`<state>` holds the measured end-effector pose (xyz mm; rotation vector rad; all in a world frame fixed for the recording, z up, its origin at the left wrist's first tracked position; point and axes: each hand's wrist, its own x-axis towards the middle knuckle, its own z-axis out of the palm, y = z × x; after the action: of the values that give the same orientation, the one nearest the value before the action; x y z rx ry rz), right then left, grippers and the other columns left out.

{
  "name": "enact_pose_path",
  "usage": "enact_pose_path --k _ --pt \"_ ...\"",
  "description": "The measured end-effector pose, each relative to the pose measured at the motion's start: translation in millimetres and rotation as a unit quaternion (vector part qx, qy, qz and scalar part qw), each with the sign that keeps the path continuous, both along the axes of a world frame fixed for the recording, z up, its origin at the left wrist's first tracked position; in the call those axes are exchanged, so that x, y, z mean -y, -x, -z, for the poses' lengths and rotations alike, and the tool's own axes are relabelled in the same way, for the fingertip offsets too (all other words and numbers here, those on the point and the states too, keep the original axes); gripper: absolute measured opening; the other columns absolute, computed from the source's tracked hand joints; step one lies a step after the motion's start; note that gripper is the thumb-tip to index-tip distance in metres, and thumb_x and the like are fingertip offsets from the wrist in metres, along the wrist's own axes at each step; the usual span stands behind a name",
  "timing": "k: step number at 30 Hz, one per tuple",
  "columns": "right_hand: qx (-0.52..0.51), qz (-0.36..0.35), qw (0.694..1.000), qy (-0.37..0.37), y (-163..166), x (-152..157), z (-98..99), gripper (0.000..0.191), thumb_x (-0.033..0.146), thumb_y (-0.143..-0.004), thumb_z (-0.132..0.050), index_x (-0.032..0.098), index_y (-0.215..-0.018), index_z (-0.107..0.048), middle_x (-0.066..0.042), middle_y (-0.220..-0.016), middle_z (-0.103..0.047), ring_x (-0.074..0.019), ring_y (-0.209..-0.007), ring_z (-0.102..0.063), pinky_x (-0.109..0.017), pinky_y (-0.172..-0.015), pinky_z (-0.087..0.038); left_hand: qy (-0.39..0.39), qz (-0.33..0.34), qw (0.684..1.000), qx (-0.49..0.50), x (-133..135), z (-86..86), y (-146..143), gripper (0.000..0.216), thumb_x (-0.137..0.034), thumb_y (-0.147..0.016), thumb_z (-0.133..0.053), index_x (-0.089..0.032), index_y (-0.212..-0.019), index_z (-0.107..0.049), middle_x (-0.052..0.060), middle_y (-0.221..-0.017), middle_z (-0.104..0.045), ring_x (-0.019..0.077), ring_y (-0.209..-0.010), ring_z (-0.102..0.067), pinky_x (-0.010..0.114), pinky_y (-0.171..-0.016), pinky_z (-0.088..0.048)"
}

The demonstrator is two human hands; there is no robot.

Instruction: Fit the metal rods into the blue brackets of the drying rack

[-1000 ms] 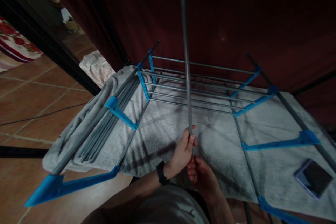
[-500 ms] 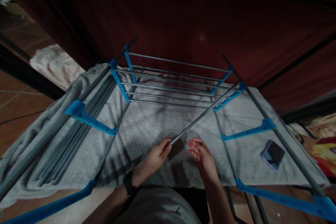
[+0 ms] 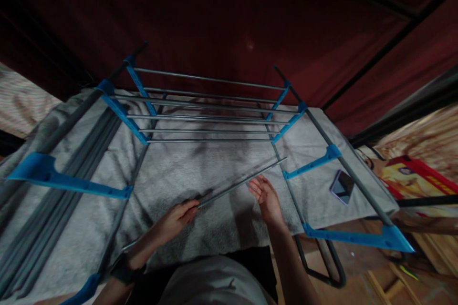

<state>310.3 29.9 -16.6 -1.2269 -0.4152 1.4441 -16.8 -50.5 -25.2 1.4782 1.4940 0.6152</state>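
My left hand (image 3: 181, 217) is closed around a thin grey metal rod (image 3: 229, 189), which slants up to the right over the grey cloth. The rod's other end pokes out by my left wrist. Just below the rod's right part, my right hand (image 3: 265, 195) is open, palm up with bent fingers, holding nothing. Around both hands stands a rack frame with grey side poles and blue plastic brackets (image 3: 311, 164). At its far end, several crossbars (image 3: 207, 104) span between the left and right brackets. The nearer brackets have no bars between them.
Several grey tubes (image 3: 77, 171) lie bundled on the left of the cloth (image 3: 214, 162). A phone (image 3: 342, 187) rests at the right by the side pole. Behind hangs a dark red curtain (image 3: 214, 19). A red and yellow package (image 3: 411, 178) is at the far right.
The rod's far end has come away from the far right bracket and dropped lower. My left hand has moved left with the rod. The view has shifted to the right.
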Motion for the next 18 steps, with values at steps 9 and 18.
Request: enact_pose_path --k 9,18 --pt "0.024 0.015 0.999 -0.034 -21 -9 13.3 0.03 0.044 -0.076 -0.088 0.029 -0.098 -0.075 -0.006 -0.108 -0.085 -0.0258 -0.105 -0.079 -0.041 -0.095 -0.066 0.072 0.021 0.997 -0.002 -5 -4.7 33 0.036 -0.059 -0.085 -0.073 -0.028 -0.101 -0.083 0.007 -0.097 -0.083 0.0306 -0.092 -0.075 0.038 -0.082 -0.062" --pt "0.025 0.026 0.999 -0.023 -25 -2 27.6 0.03 0.043 -0.071 -0.093 0.031 -0.088 -0.071 0.0 -0.097 -0.085 -0.021 -0.093 -0.08 -0.034 -0.085 -0.067 0.059 0.038 0.997 -0.034 -12 -2.6 47 0.034 -0.06 -0.086 -0.07 -0.027 -0.092 -0.076 0.004 -0.088 -0.077 0.0282 -0.088 -0.071 0.036 -0.08 -0.056"
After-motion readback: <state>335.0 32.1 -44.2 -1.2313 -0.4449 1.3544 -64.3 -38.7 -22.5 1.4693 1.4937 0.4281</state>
